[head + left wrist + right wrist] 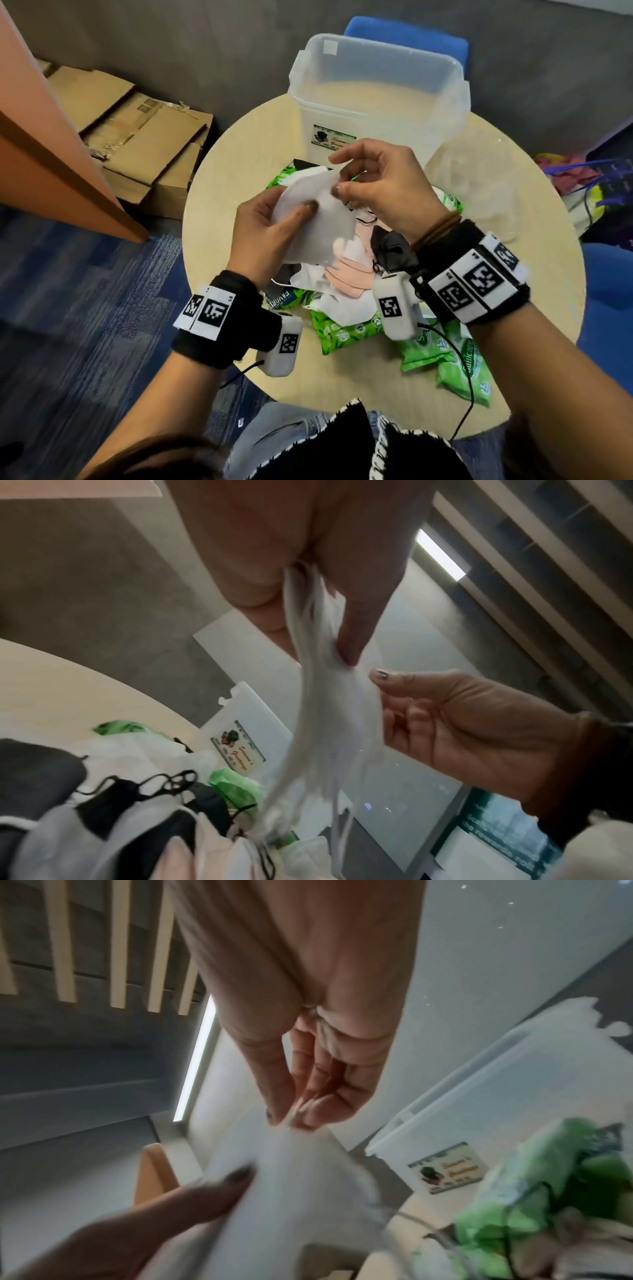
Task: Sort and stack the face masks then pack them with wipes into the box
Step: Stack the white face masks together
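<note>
Hands at the centre of the head view: our left hand [265, 228] grips a white face mask [310, 209] from below, thumb pressed across its front, while our right hand [380, 185] pinches the mask's upper edge between thumb and forefinger, the other fingers loosely curled. We hold the mask raised above the table [219, 192], clear of the heap beneath. In the left wrist view the mask's ear loops hang down, blurred. Below our hands lies a mixed pile of masks [346, 277], white, pink and black, overlapping one another. Green wipes packs [442, 356] lie under and around the pile, some toward the table's near edge. A translucent plastic box [376, 92] stands open at the far side of the table, a small printed label on its near wall. Flattened cardboard cartons [137, 137] lie on the floor to the left.
</note>
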